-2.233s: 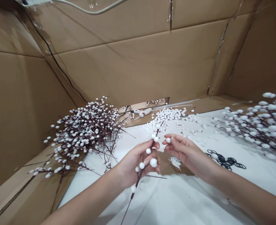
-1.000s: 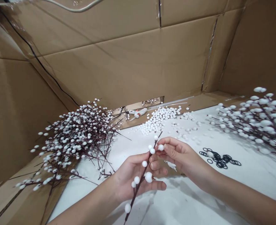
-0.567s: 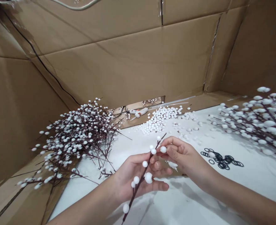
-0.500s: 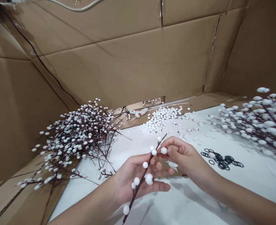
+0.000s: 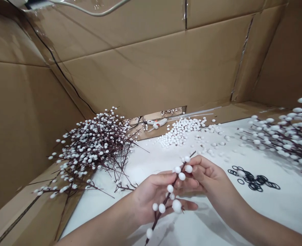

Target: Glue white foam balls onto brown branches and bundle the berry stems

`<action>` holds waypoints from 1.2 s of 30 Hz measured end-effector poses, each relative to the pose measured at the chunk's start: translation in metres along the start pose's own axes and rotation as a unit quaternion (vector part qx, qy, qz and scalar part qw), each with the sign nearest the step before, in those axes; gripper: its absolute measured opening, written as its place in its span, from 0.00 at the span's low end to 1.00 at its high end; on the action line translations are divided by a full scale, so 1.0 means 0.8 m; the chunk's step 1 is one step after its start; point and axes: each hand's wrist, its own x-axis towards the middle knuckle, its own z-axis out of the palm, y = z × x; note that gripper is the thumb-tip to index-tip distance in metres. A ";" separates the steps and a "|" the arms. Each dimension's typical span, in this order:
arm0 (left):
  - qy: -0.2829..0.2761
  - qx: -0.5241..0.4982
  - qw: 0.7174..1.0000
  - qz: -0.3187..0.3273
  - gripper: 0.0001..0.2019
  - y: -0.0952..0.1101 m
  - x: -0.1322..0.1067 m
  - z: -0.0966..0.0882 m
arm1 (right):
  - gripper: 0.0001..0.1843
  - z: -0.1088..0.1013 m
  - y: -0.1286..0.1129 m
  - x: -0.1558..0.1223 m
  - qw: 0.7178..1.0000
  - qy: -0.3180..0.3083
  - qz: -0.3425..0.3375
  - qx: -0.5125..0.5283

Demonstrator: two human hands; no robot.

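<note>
My left hand [image 5: 153,194] grips the lower part of a dark brown artificial berry branch [image 5: 167,198], whose stem crosses the fingers and runs down past the palm. White foam balls [image 5: 177,206] sit along the stem on short twigs. My right hand [image 5: 204,174] is close to the left, its fingertips pinching the branch's upper part at a white foam ball [image 5: 188,168]. The stem's tip sticks out above that hand, and the lowest ball hangs below the left hand.
A heap of finished berry branches [image 5: 94,147] lies to the left and another [image 5: 286,136] to the right on a white sheet [image 5: 243,212]. Loose foam balls [image 5: 179,131], a glue gun [image 5: 157,123], glue sticks [image 5: 192,114] and black rubber rings [image 5: 253,181] lie ahead. Cardboard walls [image 5: 140,68] surround everything.
My right hand has closed from a small gap onto the branch's upper ball. Both hands and the branch sit further right and lower in the picture, and the view has shifted slightly.
</note>
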 end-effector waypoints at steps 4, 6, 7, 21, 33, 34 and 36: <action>-0.010 0.013 1.000 0.008 0.12 -0.003 0.001 -0.005 | 0.17 0.003 0.001 -0.002 1.000 0.008 0.003 0.020; -0.011 0.014 1.000 0.007 0.12 -0.004 0.002 -0.007 | 0.17 0.003 0.002 -0.003 1.000 0.005 -0.002 0.025; -0.012 0.014 1.000 0.007 0.12 -0.005 0.002 -0.008 | 0.17 0.003 0.003 -0.003 1.000 0.002 -0.005 0.027; -0.013 0.026 1.000 0.010 0.11 -0.006 0.005 -0.013 | 0.17 0.004 0.006 -0.006 1.000 0.001 -0.011 -0.002; -0.032 0.039 0.999 0.009 0.12 -0.004 0.007 -0.012 | 0.17 0.008 0.002 -0.007 0.999 -0.040 -0.004 0.018; -0.031 0.038 0.999 0.009 0.12 -0.003 0.007 -0.011 | 0.17 0.009 0.001 -0.007 0.999 -0.037 -0.006 0.014; -0.032 0.032 0.999 0.008 0.11 -0.003 0.007 -0.010 | 0.19 0.010 0.000 -0.006 1.000 -0.022 -0.015 0.001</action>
